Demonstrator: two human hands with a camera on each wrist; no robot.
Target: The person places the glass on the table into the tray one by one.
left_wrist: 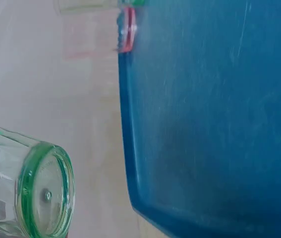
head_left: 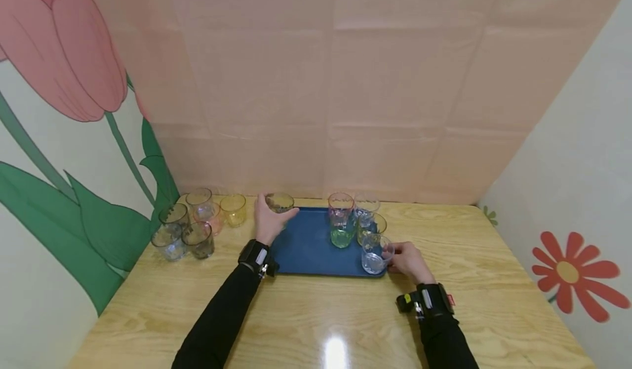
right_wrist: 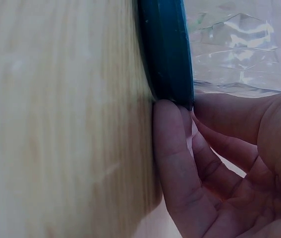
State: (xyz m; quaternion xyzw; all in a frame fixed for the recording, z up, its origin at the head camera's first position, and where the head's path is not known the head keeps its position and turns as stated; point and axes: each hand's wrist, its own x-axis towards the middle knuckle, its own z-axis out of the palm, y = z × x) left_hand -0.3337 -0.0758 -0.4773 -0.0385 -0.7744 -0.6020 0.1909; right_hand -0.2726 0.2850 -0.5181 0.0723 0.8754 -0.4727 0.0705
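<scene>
My left hand (head_left: pixel 270 222) holds a green-tinted drinking glass (head_left: pixel 280 203) above the back left of the blue tray (head_left: pixel 308 248). In the left wrist view the glass's thick green base (left_wrist: pixel 46 193) faces the camera, apart from the tray's raised edge (left_wrist: pixel 128 148). My right hand (head_left: pixel 408 260) pinches the tray's front right corner (right_wrist: pixel 170 59), thumb above and index finger below. Close to that thumb stands a clear glass (head_left: pixel 374 259) on the tray. Behind it are a yellowish glass (head_left: pixel 371 229), a clear glass (head_left: pixel 366 207), a pink glass (head_left: pixel 340 204) and a green glass (head_left: pixel 342 236).
Left of the tray several glasses stand grouped on the wooden table (head_left: pixel 306 314), among them a yellow glass (head_left: pixel 233 211), a dark grey glass (head_left: pixel 198 242) and a bluish clear glass (head_left: pixel 169 243). A covered wall (head_left: pixel 316 111) rises behind the table.
</scene>
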